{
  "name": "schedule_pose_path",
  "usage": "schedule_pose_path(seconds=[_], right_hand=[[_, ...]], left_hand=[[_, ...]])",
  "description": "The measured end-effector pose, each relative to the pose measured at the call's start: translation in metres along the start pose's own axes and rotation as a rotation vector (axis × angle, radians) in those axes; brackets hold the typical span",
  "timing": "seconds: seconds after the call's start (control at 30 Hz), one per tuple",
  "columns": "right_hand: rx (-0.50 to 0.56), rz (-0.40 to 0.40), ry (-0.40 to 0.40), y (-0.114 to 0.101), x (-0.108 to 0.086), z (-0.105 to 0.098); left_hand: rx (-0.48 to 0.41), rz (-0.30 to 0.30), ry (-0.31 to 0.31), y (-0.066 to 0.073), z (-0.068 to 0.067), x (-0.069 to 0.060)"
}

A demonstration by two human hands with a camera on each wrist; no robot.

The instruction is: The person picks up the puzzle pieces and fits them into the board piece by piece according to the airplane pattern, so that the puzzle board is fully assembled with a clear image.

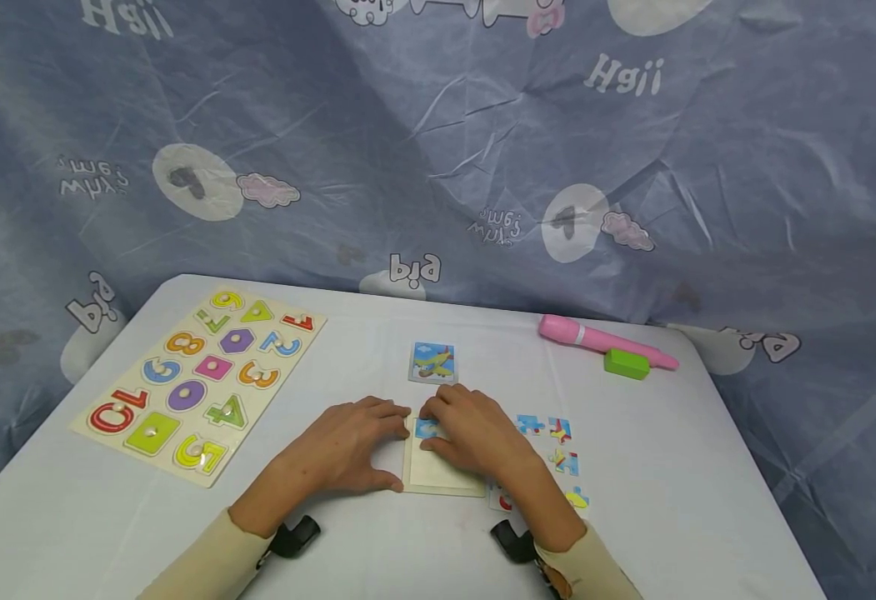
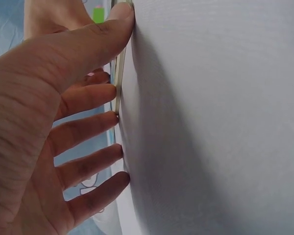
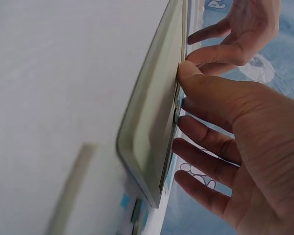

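We are pressing our left hand [image 1: 351,446], fingers spread and nearly straight, against the left edge of the wooden tray [image 1: 445,490] on the table [image 1: 332,550]; our right hand [image 1: 478,433] is pinching a blue puzzle piece [image 1: 427,429] at its upper left corner; an airplane picture [image 1: 433,362] is lying beyond, loose pieces [image 1: 563,462] right

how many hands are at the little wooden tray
2: the left hand at the left edge of the tray, the right hand over its upper right part. No others show.
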State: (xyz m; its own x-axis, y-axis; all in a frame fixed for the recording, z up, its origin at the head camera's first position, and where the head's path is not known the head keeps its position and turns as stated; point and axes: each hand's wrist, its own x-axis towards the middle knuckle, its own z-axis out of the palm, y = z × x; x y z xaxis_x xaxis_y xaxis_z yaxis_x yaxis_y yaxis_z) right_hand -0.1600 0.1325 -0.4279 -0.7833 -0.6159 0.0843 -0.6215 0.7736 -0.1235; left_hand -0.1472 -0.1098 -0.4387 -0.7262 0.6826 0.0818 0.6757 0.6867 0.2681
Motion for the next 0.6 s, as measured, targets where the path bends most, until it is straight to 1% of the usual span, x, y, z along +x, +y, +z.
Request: schedule_pose_path(seconds=[0.37, 0.6], right_hand=[[0.015, -0.012, -0.001, -0.0005, 0.0015, 0.0012], [0.038, -0.019, 0.018, -0.0011, 0.0021, 0.0027]], left_hand=[[-0.013, 0.002, 0.011, -0.0012, 0.0009, 0.0004], [-0.011, -0.004, 0.005, -0.0004, 0.0012, 0.0]])
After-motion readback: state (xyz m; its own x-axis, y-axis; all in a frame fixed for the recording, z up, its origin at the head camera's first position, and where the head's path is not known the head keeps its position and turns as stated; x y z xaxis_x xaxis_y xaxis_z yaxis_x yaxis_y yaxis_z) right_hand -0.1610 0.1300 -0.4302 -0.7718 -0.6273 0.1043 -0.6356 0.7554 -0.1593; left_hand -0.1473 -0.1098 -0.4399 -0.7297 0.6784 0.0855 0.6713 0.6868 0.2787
